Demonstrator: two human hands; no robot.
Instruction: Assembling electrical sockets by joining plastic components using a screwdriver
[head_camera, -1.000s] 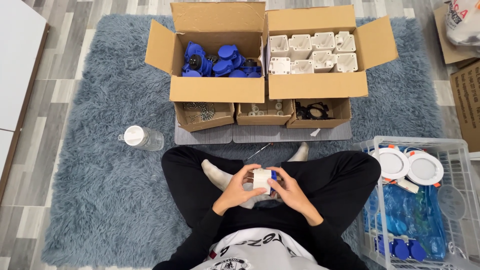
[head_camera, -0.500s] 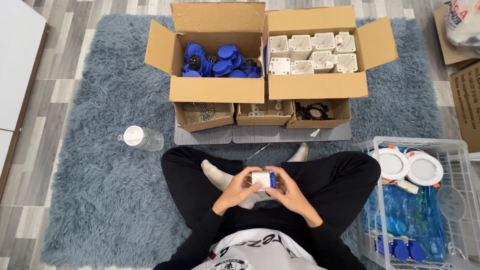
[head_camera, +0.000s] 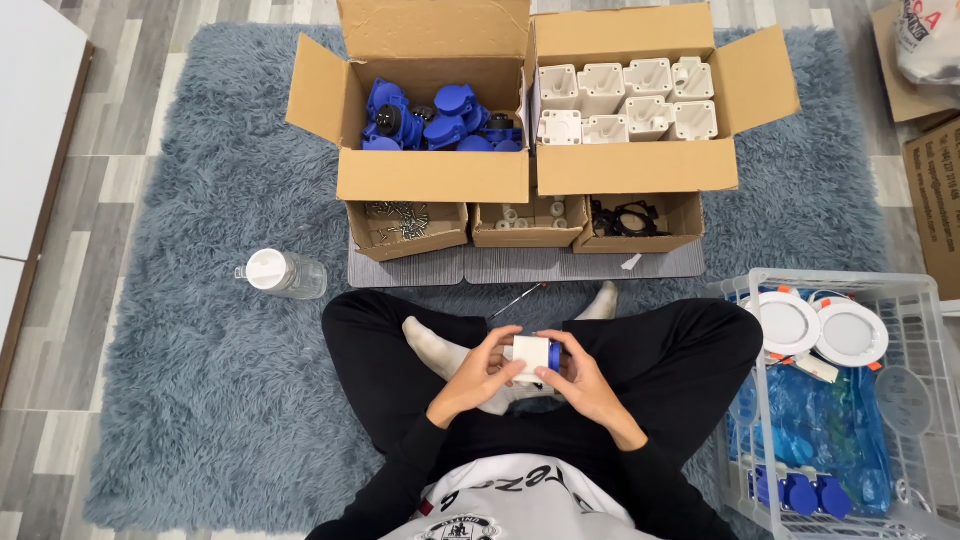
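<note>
light was bright, even, soft from overhead; shadows faint under the cardboard boxes (head_camera: 436, 178). focus was sharp throughout, no glare, slight wide-angle bending at edges.

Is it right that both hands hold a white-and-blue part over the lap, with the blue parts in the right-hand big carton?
Not quite. The head view shows the blue parts in the left-hand carton; the right-hand one holds white housings. Both hands, left and right, do hold the white-and-blue part.
</note>
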